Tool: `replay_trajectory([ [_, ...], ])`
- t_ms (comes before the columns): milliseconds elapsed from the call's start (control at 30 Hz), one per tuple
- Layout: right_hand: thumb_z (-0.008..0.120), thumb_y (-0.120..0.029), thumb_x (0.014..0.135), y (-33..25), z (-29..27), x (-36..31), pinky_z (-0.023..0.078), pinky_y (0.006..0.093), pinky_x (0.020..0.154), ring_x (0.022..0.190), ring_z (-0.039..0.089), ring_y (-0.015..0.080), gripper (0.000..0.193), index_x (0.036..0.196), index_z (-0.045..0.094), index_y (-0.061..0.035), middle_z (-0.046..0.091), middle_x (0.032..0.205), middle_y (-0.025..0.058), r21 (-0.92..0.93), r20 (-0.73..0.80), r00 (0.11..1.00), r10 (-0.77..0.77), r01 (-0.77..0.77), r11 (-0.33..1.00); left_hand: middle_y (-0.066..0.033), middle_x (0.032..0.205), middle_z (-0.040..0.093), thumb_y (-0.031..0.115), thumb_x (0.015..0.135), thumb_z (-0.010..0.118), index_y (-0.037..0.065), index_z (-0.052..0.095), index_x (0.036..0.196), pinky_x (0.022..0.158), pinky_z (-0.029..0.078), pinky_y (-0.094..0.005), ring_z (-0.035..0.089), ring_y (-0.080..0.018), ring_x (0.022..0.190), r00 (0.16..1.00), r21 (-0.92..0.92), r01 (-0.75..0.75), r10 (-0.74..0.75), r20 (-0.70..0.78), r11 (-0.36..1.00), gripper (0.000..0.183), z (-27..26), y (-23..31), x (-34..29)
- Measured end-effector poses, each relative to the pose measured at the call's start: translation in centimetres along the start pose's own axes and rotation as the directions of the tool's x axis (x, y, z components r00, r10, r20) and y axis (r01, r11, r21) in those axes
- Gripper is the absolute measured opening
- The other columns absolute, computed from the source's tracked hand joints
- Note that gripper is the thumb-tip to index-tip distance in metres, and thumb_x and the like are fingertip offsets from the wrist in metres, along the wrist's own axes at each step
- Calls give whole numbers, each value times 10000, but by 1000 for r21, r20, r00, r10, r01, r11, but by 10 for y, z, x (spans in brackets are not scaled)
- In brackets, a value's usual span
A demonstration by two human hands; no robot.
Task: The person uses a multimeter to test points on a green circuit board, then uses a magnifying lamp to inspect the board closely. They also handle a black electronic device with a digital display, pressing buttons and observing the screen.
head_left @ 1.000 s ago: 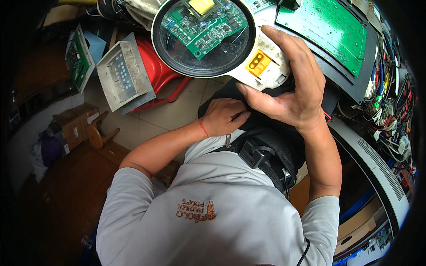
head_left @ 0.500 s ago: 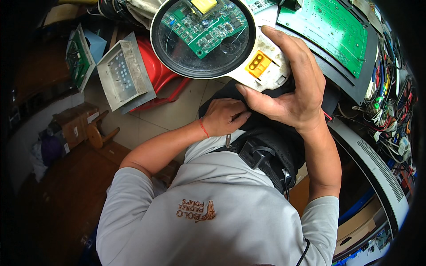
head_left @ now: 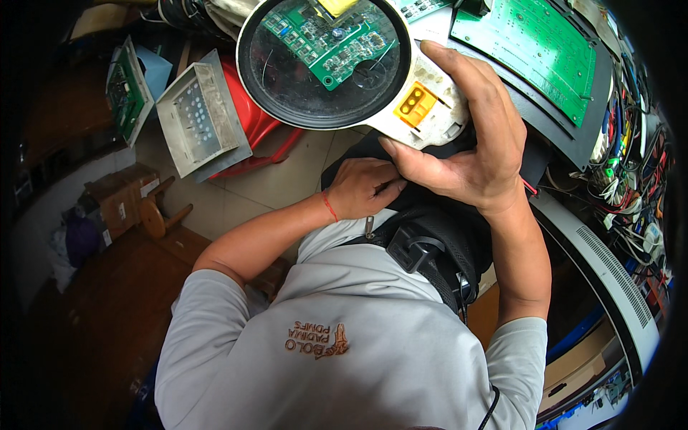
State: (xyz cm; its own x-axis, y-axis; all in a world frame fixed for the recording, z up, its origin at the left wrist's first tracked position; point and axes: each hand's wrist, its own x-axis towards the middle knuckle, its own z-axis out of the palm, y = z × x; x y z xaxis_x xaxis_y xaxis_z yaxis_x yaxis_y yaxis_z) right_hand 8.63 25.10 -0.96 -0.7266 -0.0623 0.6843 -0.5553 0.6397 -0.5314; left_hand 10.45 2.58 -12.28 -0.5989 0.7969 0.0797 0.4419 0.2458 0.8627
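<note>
At the top centre is a magnifying glass [head_left: 290,100], a large round lens in a white and black rim. My right hand [head_left: 484,132] grips its white handle block, which carries an orange switch plate [head_left: 416,106]; the thumb is on the near side and the fingers on the far side. A green circuit board [head_left: 333,54] with a yellow-wrapped part shows through the lens. My left hand [head_left: 362,188] rests on my lap with its fingers curled in, just left of my right thumb. I see nothing held in it; its fingertips are partly hidden.
A larger green circuit board [head_left: 530,57] lies on a dark panel at the top right, beside tangled wires [head_left: 631,186]. To the left are a red plastic stool [head_left: 247,129], an open pale casing [head_left: 197,122] and a cardboard box [head_left: 125,197]. A grey vented housing [head_left: 609,258] stands right.
The magnifying glass has shifted slightly left and toward me in my right hand. The board seen through it sits higher in the lens. My left hand stays put.
</note>
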Motion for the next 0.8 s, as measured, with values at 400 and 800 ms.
replay_trajectory([
  [400,964,-205,698,-2,0,2,599,422,972,1121,753,369,827,1376,623,125,732,1313,270,5,20,1000,22,-22,1000,-101,876,736,195,937,765,93,753,1014,694,566,-482,723,-359,795,1000,-10,9,-9,29,1000,129,-1,-1,-2],
  [800,966,-203,701,-2,1,2,600,416,957,1108,753,366,826,1376,621,125,732,1309,271,2,10,1000,9,-9,1000,-108,881,737,205,939,761,92,749,1005,705,567,-492,723,-371,809,1000,-4,18,-18,18,1000,131,0,0,-1],
])
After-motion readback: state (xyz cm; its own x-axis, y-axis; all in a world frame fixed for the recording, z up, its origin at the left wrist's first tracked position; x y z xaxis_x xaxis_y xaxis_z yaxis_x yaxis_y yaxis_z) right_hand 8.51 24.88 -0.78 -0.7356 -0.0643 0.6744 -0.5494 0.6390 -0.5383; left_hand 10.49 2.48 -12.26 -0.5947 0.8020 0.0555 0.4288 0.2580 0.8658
